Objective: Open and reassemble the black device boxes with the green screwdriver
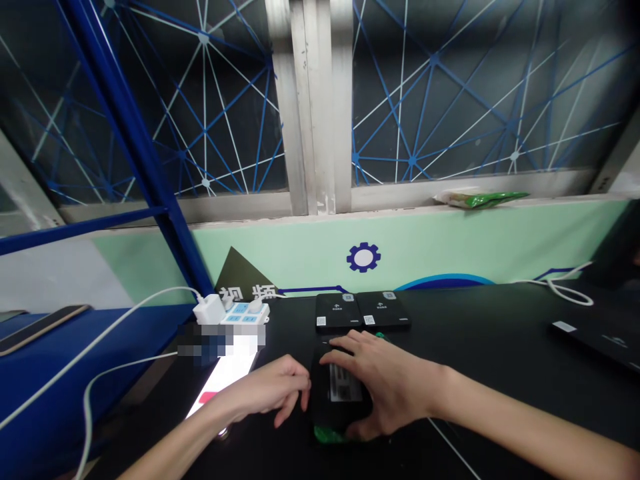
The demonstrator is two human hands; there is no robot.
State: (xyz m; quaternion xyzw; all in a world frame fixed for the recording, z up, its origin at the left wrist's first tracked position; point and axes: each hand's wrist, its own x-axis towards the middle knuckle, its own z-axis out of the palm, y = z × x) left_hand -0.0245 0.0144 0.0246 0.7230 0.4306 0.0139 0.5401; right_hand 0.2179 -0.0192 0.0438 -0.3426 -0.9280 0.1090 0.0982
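Note:
A flat black rectangular device [325, 393] with a grey printed label [345, 385] is on the dark table in front of me. My right hand [377, 380] grips it from the right, fingers over the far part and thumb at the near edge. Bright green material [327, 435] shows along its near end. My left hand [280, 387] is beside the device's left edge, its fingers curled downward. Whether those fingertips touch the device or pinch anything is not clear. Two flat black boxes [337, 312] with white labels lie side by side just behind.
A lit phone [230, 367] lies beneath my left wrist, near a white power strip [245, 313] with plugs and white cables. Another black box [595, 340] is at the right. A blue metal frame [185, 247] stands left; a green packet [487, 199] rests on the window sill.

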